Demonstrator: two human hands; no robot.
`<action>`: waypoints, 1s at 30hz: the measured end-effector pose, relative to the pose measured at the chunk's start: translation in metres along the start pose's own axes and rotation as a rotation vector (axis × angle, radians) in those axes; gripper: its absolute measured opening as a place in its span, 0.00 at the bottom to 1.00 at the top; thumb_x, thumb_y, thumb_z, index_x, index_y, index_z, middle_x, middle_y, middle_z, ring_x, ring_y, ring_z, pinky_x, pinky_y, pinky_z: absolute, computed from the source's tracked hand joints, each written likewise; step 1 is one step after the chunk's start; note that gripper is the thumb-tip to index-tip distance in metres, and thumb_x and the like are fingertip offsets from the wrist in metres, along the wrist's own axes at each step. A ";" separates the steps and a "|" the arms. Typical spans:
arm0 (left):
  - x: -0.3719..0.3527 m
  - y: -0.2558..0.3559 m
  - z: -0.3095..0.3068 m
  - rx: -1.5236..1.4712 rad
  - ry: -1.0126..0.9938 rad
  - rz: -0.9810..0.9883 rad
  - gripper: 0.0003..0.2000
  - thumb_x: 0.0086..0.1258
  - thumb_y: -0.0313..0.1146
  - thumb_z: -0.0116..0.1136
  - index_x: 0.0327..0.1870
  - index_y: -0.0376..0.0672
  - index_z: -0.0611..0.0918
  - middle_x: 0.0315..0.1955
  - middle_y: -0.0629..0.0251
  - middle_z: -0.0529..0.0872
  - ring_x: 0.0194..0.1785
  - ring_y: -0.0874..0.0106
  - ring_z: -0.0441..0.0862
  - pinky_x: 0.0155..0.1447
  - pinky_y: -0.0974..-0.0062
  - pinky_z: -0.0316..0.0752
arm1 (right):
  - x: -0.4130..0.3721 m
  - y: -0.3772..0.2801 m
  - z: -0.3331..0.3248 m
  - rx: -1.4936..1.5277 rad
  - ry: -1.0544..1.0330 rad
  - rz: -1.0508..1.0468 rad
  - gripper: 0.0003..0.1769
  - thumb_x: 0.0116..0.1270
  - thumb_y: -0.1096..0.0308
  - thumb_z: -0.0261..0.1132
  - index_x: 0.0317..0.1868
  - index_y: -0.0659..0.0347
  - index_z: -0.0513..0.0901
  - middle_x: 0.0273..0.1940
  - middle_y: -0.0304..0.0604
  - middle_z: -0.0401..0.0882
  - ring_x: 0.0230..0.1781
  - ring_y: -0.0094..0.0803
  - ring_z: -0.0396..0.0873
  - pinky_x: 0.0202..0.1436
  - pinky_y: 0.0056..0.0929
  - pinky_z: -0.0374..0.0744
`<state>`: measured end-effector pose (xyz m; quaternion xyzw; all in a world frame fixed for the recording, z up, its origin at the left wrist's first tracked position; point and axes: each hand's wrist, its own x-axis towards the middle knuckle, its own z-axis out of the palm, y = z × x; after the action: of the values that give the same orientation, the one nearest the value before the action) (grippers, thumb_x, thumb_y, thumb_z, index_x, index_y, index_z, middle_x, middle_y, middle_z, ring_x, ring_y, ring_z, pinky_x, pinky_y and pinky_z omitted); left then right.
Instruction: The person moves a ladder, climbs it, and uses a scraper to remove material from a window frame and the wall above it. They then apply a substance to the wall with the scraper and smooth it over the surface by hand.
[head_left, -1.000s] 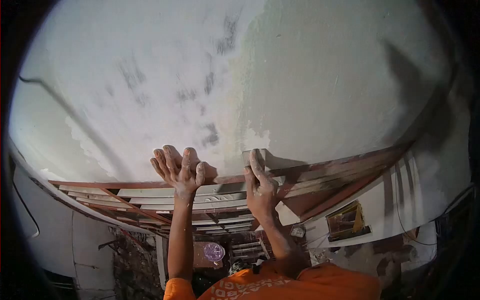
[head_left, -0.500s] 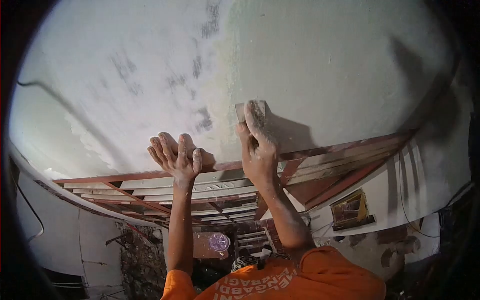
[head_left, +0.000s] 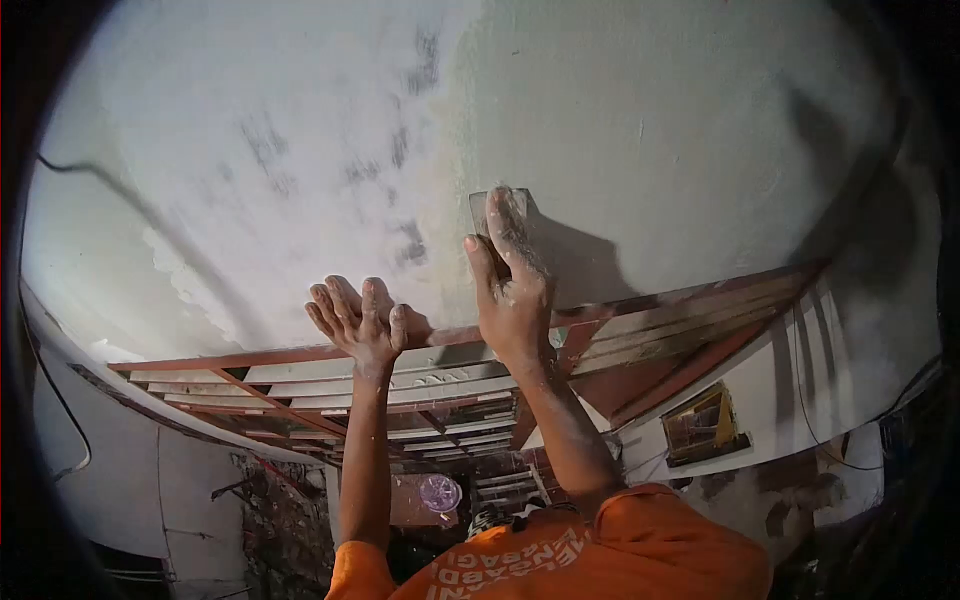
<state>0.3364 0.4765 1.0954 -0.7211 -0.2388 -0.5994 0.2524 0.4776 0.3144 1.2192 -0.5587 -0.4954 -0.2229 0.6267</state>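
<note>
My right hand (head_left: 515,290) presses a small flat grey square, which looks like a piece of sandpaper (head_left: 481,209), against the pale wall (head_left: 640,150). Its index finger stretches along the square, and white dust coats the fingers. The square sits by the border between a white patch (head_left: 300,120) with dark smudges and the greenish-grey surface to its right. Lower and to the left, my left hand (head_left: 362,325) rests on the wall with fingers spread, holding nothing.
Below the wall runs a reddish-brown wooden frame (head_left: 230,358) with pale slats. Far beneath are a purple round item (head_left: 440,492) on a brown surface and a small framed opening (head_left: 705,422) at the right. A dark cable (head_left: 75,420) hangs at the left.
My right hand has slid slightly up the wall with the sandpaper. My left hand stays spread on the wall, shifted slightly right and down in view.
</note>
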 end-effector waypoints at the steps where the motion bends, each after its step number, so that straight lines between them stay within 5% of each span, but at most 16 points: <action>1: 0.000 -0.001 0.003 0.003 0.007 -0.003 0.29 0.75 0.53 0.44 0.76 0.56 0.64 0.75 0.41 0.56 0.78 0.42 0.49 0.77 0.39 0.41 | 0.000 0.002 0.000 0.001 -0.001 -0.008 0.25 0.72 0.69 0.63 0.68 0.61 0.73 0.60 0.60 0.77 0.58 0.55 0.79 0.52 0.40 0.82; 4: -0.007 -0.002 0.001 -0.024 0.022 -0.031 0.30 0.72 0.55 0.49 0.75 0.60 0.67 0.76 0.48 0.57 0.79 0.43 0.49 0.78 0.40 0.41 | -0.028 0.008 -0.005 -0.020 -0.023 0.018 0.24 0.72 0.69 0.62 0.67 0.60 0.74 0.61 0.59 0.77 0.59 0.54 0.78 0.54 0.40 0.82; 6: -0.006 -0.002 0.004 -0.022 0.029 -0.027 0.30 0.72 0.55 0.48 0.74 0.60 0.67 0.76 0.47 0.57 0.79 0.43 0.50 0.78 0.40 0.41 | -0.060 0.021 -0.006 0.080 -0.157 0.226 0.25 0.72 0.69 0.63 0.68 0.64 0.73 0.65 0.59 0.74 0.68 0.49 0.72 0.66 0.39 0.75; 9: -0.006 -0.001 0.003 -0.020 0.030 -0.029 0.30 0.72 0.56 0.48 0.74 0.60 0.68 0.75 0.47 0.57 0.79 0.43 0.50 0.78 0.40 0.41 | -0.059 0.019 -0.008 0.014 -0.154 0.197 0.23 0.72 0.71 0.62 0.67 0.62 0.74 0.62 0.60 0.76 0.62 0.51 0.77 0.57 0.41 0.81; 13: -0.009 -0.003 0.004 -0.022 0.034 -0.031 0.29 0.72 0.55 0.48 0.73 0.59 0.69 0.75 0.47 0.58 0.79 0.43 0.50 0.78 0.40 0.42 | -0.014 0.010 -0.003 0.045 -0.076 -0.013 0.24 0.71 0.74 0.63 0.66 0.65 0.74 0.62 0.60 0.76 0.62 0.52 0.77 0.58 0.40 0.81; 23: -0.008 -0.003 0.005 -0.018 0.035 -0.032 0.28 0.72 0.55 0.47 0.72 0.59 0.71 0.75 0.46 0.58 0.78 0.43 0.50 0.77 0.39 0.42 | -0.044 0.011 -0.011 -0.002 -0.229 0.176 0.26 0.72 0.69 0.63 0.69 0.61 0.72 0.63 0.57 0.76 0.63 0.53 0.76 0.56 0.41 0.81; 25: -0.008 -0.002 0.004 -0.029 0.037 -0.041 0.28 0.72 0.55 0.47 0.72 0.59 0.71 0.75 0.46 0.58 0.78 0.43 0.50 0.77 0.38 0.42 | -0.029 0.005 -0.004 0.051 -0.232 0.258 0.23 0.74 0.67 0.60 0.68 0.63 0.73 0.64 0.56 0.75 0.66 0.47 0.73 0.62 0.41 0.78; 27: -0.009 -0.002 0.003 -0.026 0.029 -0.040 0.28 0.72 0.55 0.48 0.72 0.59 0.71 0.75 0.46 0.58 0.78 0.43 0.50 0.77 0.38 0.42 | -0.016 0.005 0.002 0.027 -0.107 0.051 0.25 0.72 0.70 0.63 0.68 0.63 0.73 0.63 0.56 0.76 0.63 0.52 0.76 0.56 0.40 0.81; 30: -0.008 -0.003 0.003 -0.022 0.032 -0.038 0.28 0.72 0.55 0.47 0.72 0.59 0.70 0.75 0.46 0.58 0.78 0.43 0.50 0.78 0.39 0.41 | -0.013 0.003 -0.005 0.056 -0.153 0.092 0.25 0.72 0.71 0.62 0.67 0.65 0.73 0.62 0.59 0.76 0.63 0.52 0.76 0.58 0.40 0.80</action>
<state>0.3351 0.4801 1.0873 -0.7093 -0.2417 -0.6182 0.2371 0.4767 0.3071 1.2071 -0.5783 -0.5217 -0.1367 0.6122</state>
